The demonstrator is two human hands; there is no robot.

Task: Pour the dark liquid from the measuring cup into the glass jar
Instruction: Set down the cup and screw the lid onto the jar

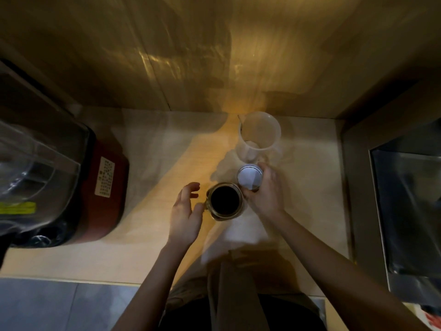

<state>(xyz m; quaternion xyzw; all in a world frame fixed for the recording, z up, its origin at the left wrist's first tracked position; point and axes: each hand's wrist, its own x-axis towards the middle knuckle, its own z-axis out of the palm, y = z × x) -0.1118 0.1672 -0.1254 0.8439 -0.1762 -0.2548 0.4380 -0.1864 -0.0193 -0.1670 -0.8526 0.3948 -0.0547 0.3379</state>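
The pour looks done to me: the glass jar (pixel 225 201) stands on the tabletop (pixel 152 254) full of dark liquid (pixel 224 199), and the measuring cup (pixel 259 137) stands empty behind it. My left hand (pixel 185 215) hovers open beside the jar. My right hand (pixel 265 191) grips the white lid (pixel 249 176); capping should come next.

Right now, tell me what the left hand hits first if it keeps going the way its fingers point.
Probably the glass jar: the left hand is open beside it, fingers curling toward its rim.
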